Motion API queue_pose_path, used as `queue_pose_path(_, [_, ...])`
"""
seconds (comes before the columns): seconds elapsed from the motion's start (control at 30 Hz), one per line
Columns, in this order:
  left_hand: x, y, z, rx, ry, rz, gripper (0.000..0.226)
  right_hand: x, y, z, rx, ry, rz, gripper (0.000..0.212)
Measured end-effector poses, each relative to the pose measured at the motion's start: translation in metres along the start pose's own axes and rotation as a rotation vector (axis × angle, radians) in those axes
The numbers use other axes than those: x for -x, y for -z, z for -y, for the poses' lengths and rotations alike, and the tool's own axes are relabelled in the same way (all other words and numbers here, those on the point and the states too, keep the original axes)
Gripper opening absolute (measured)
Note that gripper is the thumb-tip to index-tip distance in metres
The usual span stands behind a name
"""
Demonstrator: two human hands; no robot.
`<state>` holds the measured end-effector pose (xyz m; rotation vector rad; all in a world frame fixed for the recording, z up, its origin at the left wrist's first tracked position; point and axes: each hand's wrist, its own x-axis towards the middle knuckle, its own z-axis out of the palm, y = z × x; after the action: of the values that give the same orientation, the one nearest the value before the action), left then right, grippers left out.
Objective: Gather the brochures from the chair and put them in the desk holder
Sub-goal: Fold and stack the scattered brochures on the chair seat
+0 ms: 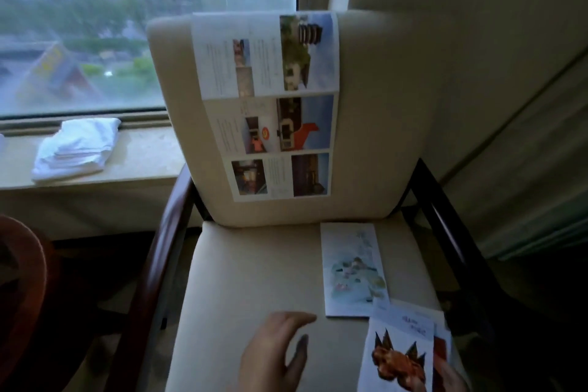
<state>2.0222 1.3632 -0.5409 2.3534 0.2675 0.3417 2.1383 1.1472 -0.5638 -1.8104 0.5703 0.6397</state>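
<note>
A cream armchair (pixel 248 264) with dark wooden arms fills the view. A long unfolded brochure (pixel 267 105) with photos hangs down over its backrest. A folded pale brochure (pixel 351 270) with a watercolour picture lies on the right side of the seat. My right hand (pixel 450 374), at the bottom right corner, holds a small stack of brochures (pixel 404 350); the top one shows a brown ornate figure. My left hand (pixel 275 350) hovers open over the seat's front, fingers spread, left of the pale brochure and not touching it. No desk holder is in view.
A folded white towel (pixel 76 149) lies on the window ledge (pixel 143 153) to the left. A round wooden piece of furniture (pixel 22 280) sits at the far left. A pale curtain (pixel 493 89) hangs to the right of the chair.
</note>
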Motion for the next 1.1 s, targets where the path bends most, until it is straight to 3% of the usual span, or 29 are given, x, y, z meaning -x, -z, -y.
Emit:
queue_pose_path(0.07, [-0.037, 0.058, -0.006, -0.066, 0.005, -0.148, 0.028, 0.027, -0.019, 0.039, 0.161, 0.257, -0.199, 0.040])
queue_pose_path(0.13, [-0.085, 0.121, -0.017, -0.163, -0.030, -0.252, 0.026, 0.053, -0.032, 0.092, 0.313, 0.477, -0.275, 0.040])
queue_pose_path(0.27, [-0.175, 0.216, -0.051, -0.344, -0.065, -0.359, 0.033, 0.094, -0.055, 0.223, 0.428, 1.067, -0.239, 0.036])
queue_pose_path(0.37, [-0.225, 0.233, -0.068, -0.469, -0.074, -0.279, 0.047, 0.104, -0.088, 0.316, 0.554, 1.311, -0.166, 0.039])
queue_pose_path(0.53, [-0.290, 0.216, -0.060, -0.646, -0.033, -0.059, 0.085, 0.071, -0.140, 0.393, 0.882, 1.417, -0.093, 0.061])
queue_pose_path(0.73, [-0.336, 0.194, -0.040, -0.683, 0.095, 0.062, 0.120, 0.009, -0.161, 0.407, 1.118, 1.389, -0.037, 0.098])
queue_pose_path(0.97, [-0.356, 0.207, -0.028, -0.827, 0.060, 0.018, 0.090, -0.015, -0.164, 0.418, 0.974, 1.617, -0.160, 0.083])
queue_pose_path(1.1, [-0.349, 0.215, -0.035, -0.850, -0.122, -0.179, 0.073, -0.015, -0.162, 0.418, 0.822, 1.758, -0.186, 0.057])
